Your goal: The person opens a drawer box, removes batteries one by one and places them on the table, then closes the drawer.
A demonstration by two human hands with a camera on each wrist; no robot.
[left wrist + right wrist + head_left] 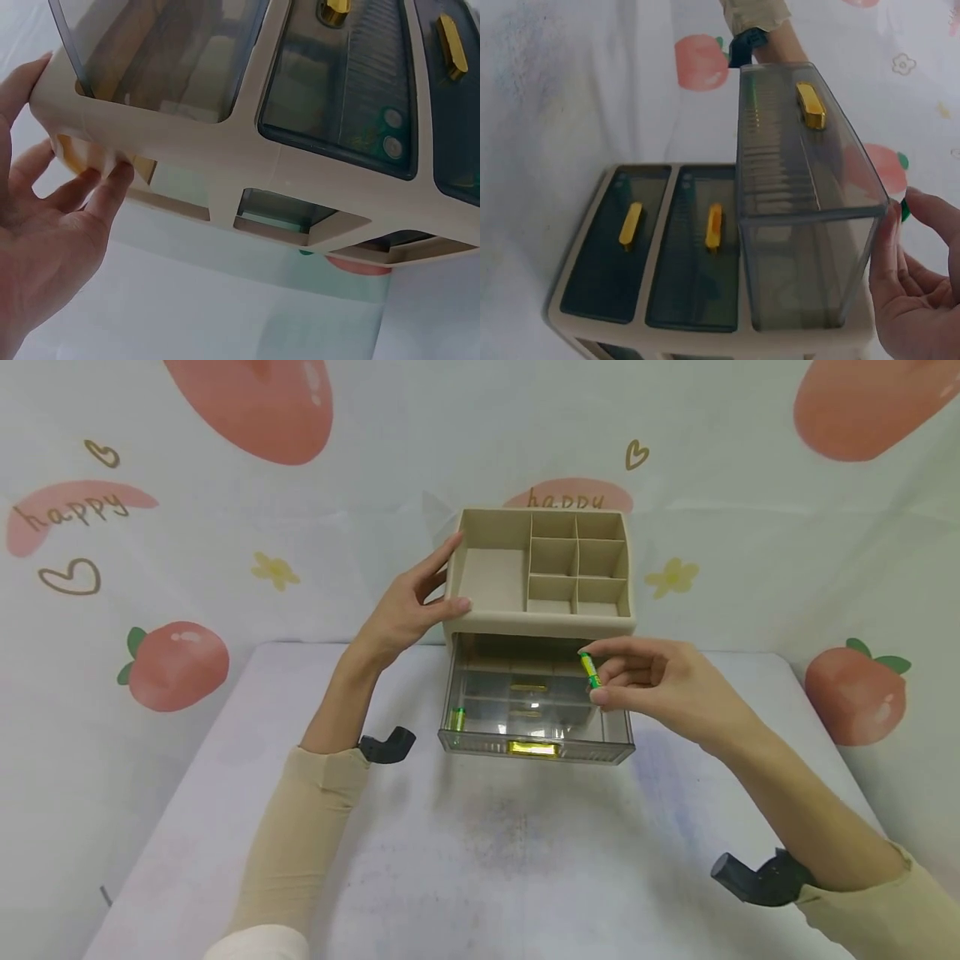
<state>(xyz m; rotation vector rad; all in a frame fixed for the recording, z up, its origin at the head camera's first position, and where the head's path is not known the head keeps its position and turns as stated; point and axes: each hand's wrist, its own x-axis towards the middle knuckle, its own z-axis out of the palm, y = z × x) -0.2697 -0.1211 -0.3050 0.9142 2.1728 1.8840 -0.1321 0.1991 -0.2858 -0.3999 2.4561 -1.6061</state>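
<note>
A beige desktop organizer stands against the back cloth, its clear top drawer pulled out. My left hand grips the organizer's left side, thumb on the top rim. Over the right part of the pulled-out drawer, my right hand pinches a small green-and-yellow battery between thumb and fingertips. Another green-and-yellow battery is in the drawer's left corner. In the right wrist view, the fingers hide most of the held battery.
The organizer's open top has a large compartment and several small ones. In the left wrist view, two round ends show through the shut middle drawer. A white cloth covers the table; a fruit-patterned cloth hangs behind.
</note>
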